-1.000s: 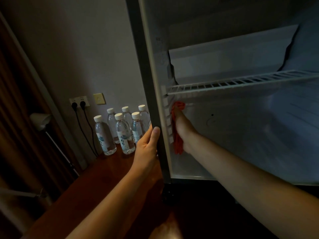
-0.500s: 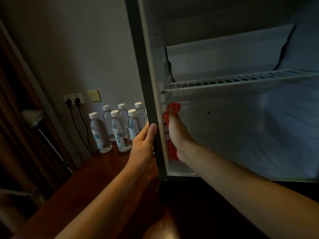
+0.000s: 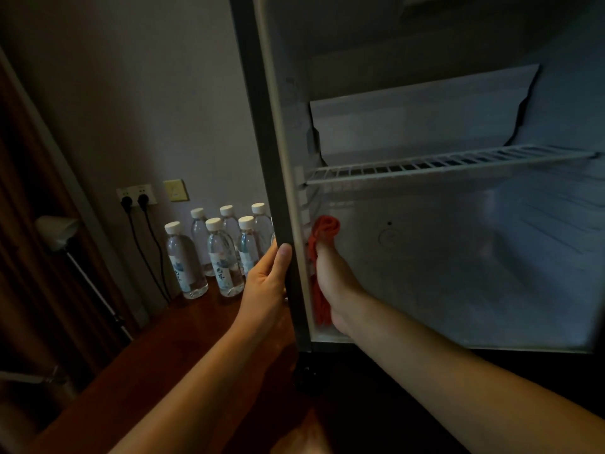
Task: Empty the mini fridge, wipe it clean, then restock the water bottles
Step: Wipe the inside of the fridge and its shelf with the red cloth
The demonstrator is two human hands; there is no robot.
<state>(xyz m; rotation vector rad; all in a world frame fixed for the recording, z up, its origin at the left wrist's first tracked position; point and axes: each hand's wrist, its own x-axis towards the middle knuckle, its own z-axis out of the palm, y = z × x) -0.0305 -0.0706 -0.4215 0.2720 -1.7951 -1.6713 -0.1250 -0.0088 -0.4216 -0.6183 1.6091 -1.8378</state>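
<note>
Your mini fridge (image 3: 425,273) stands open and bare inside, its wire shelf (image 3: 442,163) carrying nothing, and the red cloth (image 3: 322,244) lies against the inner left wall just below that shelf's left end. Over the last second the cloth has slid only a little along that wall, staying close to the front edge, so you are mid-wipe on the left side; the emptying looks done and the restocking has not begun. The back wall and floor of the cavity probably still need passes.

Your right hand (image 3: 334,276) presses the cloth flat to the wall with the palm turned to it; the fingers are hidden behind the hand and cloth, so whether they curl into the fabric cannot be told. The forearm reaches in from the lower right. Your left hand (image 3: 266,283) braces the fridge's outer left edge, thumb on the front frame and fingers wrapped around the side out of view.

The water bottles (image 3: 226,250), six with white caps, stand clustered on the wooden floor (image 3: 157,355) against the wall, just left of the fridge, below the wall sockets (image 3: 136,196).
</note>
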